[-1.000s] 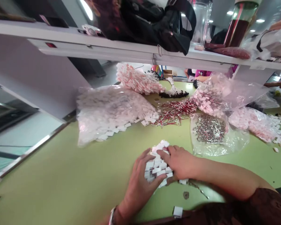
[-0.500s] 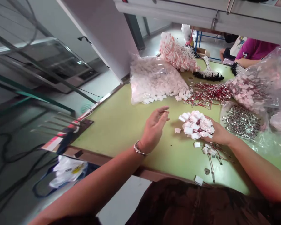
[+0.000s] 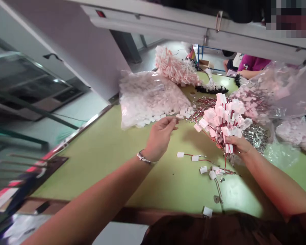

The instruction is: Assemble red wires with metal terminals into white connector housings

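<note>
My right hand (image 3: pixel 241 145) is closed round a thick bunch of short red wires with white plastic connectors (image 3: pixel 223 117), raised above the table with the connectors fanned upward. Metal wire ends hang below that grip. To the left, my left hand (image 3: pixel 159 137) is in a pinch, thumb against forefinger; whatever lies between the tips is too small to make out. Several loose wires with white connectors (image 3: pixel 195 158) lie on the green table (image 3: pixel 104 163) below the bunch. A single white connector (image 3: pixel 207 211) sits at the near edge.
A clear bag of white connectors (image 3: pixel 153 98) lies at the back, beside a pile of pinkish-white pieces (image 3: pixel 175 68). Loose red wires (image 3: pixel 204 102) are behind the bunch. More plastic bags (image 3: pixel 290 136) crowd the right side. A person in a purple top (image 3: pixel 253 64) sits beyond the table.
My right hand has lifted the bunch from low over the table, and its wires now show. The left hand's fingers have come together in a pinch. My view has shifted.
</note>
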`<state>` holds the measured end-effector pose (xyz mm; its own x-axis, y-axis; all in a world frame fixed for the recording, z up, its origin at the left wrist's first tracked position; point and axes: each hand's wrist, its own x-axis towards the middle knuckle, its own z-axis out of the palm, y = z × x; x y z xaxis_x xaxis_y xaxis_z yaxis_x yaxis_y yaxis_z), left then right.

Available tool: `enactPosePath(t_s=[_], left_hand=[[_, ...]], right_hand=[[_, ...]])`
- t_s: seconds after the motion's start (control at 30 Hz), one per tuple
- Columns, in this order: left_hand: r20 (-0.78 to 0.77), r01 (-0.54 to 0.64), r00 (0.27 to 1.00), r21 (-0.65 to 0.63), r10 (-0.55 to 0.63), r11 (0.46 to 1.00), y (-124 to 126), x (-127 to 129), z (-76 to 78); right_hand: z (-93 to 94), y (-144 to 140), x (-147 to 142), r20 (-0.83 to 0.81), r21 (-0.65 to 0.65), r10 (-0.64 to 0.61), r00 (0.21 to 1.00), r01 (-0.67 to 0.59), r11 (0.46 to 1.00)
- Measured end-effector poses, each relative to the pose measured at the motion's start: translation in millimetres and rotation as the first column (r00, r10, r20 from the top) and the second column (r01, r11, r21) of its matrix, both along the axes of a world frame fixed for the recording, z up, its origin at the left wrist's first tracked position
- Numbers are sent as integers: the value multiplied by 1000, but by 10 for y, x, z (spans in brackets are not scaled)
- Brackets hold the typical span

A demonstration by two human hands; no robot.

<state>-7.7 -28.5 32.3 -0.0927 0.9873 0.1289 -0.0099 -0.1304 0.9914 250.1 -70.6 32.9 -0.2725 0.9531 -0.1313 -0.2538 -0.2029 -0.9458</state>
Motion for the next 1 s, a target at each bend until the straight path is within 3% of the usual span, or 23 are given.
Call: enactPosePath(t_s=[0.1,0.2,0.27,0.33,0.4,0.5,0.57,0.6,0.63,0.73,0.8,0.87,0.93,1.0], left_hand=[[-51,78,996,-3,-78,997,133,214,144],[-206,191,961,0,-187,982,332,525,345],[-383,280,894,69,-233,958,480,815,530],[-578,406,780,171,-242,898,613,1178,737],[-708,580,664,286,-239,763,724,1604,933],[-896,852,419,332,-147,404,867,2301,1162],[-939,907,342,317,-45,277,954,2746,1272],[-947,914,322,309,-8,263,996,2944,1316],[-947,904,321,311,16,293,1036,3116,1350],[-947,829,315,304,58,469,1144,3421,1361],[-947,788,309,305,85,535,1191,3414,1275],[-941,802,314,336,129,494,1206,3255,1139],[-953,876,238,293,186,384,1186,3005,1014],[-950,910,198,269,240,314,1134,2750,960]], right_hand=[[117,-57,62,-19,23,-56,998,57,998],[180,-172,188,44,70,-115,992,112,991],[175,-279,276,73,94,-164,984,157,983],[139,-400,342,60,101,-202,977,196,975],[90,-525,387,-1,95,-237,971,236,967],[39,-689,472,-101,77,-305,947,313,947],[31,-770,574,-135,83,-350,927,363,928],[33,-801,640,-146,98,-380,914,395,913],[37,-824,712,-155,115,-412,898,430,895],[53,-863,937,-175,132,-519,837,543,830],[65,-876,1068,-172,111,-557,812,578,808],[90,-888,1166,-161,85,-569,806,586,806],[142,-900,1217,-152,57,-576,803,589,806],[229,-905,1216,-155,36,-601,784,612,790]])
